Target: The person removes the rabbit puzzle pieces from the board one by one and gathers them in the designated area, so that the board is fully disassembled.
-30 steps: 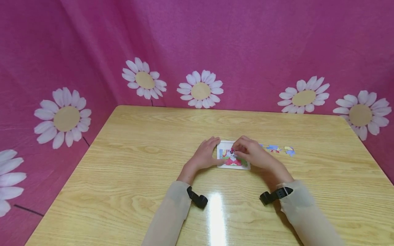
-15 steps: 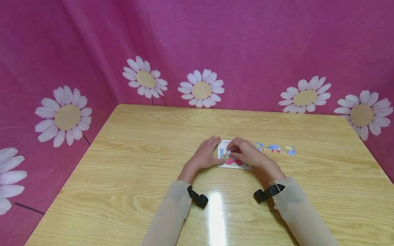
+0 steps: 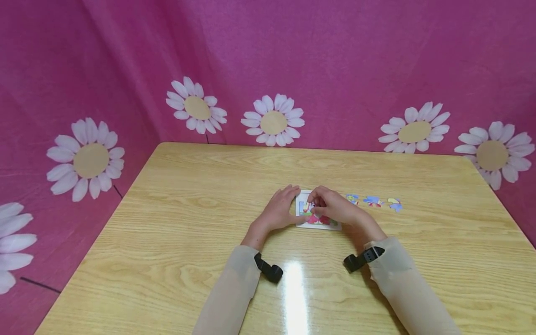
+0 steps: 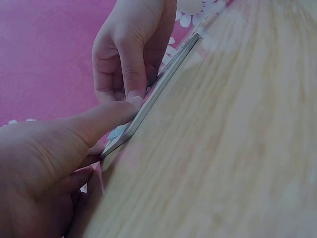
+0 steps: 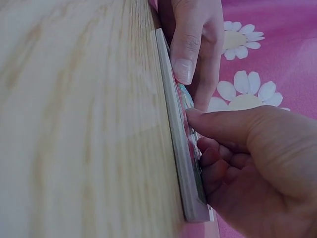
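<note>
A small white-framed jigsaw puzzle board (image 3: 299, 199) lies on the wooden table, its picture pink, blue and green. My left hand (image 3: 277, 210) grips the board's left side, thumb over the front rim and fingers along the far corner. Bent over the middle of the picture, my right hand (image 3: 337, 208) pinches a small puzzle piece (image 5: 185, 95) against the board. The right fingers hide most of that piece and part of the picture. In the left wrist view, the left thumb (image 4: 111, 116) lies across the board's edge, close to the right fingertips.
Right of the board lie three loose puzzle pieces in a row: a blue and yellow one (image 3: 352, 199), a blue and red one (image 3: 373, 201) and another blue and yellow one (image 3: 394, 204). A pink flowered curtain (image 3: 335, 70) hangs behind the table (image 3: 188, 186).
My right hand has moved a little left over the board with the piece, uncovering the nearest loose piece, then almost stopped. The left hand has stayed on the board.
</note>
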The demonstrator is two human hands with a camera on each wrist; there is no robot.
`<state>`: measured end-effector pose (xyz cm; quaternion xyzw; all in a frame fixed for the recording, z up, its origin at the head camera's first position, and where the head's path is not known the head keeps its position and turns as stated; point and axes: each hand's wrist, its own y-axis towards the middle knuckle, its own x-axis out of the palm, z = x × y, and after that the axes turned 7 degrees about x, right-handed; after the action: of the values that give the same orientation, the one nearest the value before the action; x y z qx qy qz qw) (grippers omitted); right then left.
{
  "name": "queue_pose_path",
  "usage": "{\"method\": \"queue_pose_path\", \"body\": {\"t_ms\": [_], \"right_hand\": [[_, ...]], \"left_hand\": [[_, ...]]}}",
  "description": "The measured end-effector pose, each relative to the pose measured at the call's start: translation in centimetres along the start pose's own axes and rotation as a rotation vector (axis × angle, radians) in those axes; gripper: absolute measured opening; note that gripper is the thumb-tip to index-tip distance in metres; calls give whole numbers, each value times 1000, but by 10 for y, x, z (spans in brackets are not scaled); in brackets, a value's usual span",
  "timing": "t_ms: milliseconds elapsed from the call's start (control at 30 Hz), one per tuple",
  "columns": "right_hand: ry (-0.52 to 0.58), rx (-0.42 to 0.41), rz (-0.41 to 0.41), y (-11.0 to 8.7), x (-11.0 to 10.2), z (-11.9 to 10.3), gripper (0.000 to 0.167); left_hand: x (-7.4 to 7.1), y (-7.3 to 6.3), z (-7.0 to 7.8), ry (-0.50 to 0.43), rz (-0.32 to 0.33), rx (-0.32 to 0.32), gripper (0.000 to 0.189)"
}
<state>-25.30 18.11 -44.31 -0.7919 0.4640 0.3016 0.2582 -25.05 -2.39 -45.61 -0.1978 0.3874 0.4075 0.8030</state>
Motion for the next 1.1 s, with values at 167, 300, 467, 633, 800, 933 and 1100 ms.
{"method": "queue_pose_path", "body": {"t_ms": [167, 300, 467, 633, 800, 933, 1100], "right_hand": [[16, 2, 18, -1, 1, 1, 16], [6, -20, 61, -2, 3, 2, 16], [38, -45, 98, -5, 5, 2, 14], [56, -73, 120, -7, 6, -1, 11], [16, -114, 144, -8, 7, -5, 11], [-40, -151, 175, -8, 7, -7, 11], [-107, -196, 223, -8, 8, -8, 13]], "left_hand": [[0, 0, 0, -12, -2, -8, 85], [1, 0, 0, -4, 2, -5, 85], [1, 0, 0, 2, 2, -6, 85], [1, 0, 0, 3, 2, -10, 85], [1, 0, 0, -3, 2, -20, 85], [1, 1, 0, -9, 6, -30, 84], [2, 2, 0, -6, 6, -34, 84]]}}
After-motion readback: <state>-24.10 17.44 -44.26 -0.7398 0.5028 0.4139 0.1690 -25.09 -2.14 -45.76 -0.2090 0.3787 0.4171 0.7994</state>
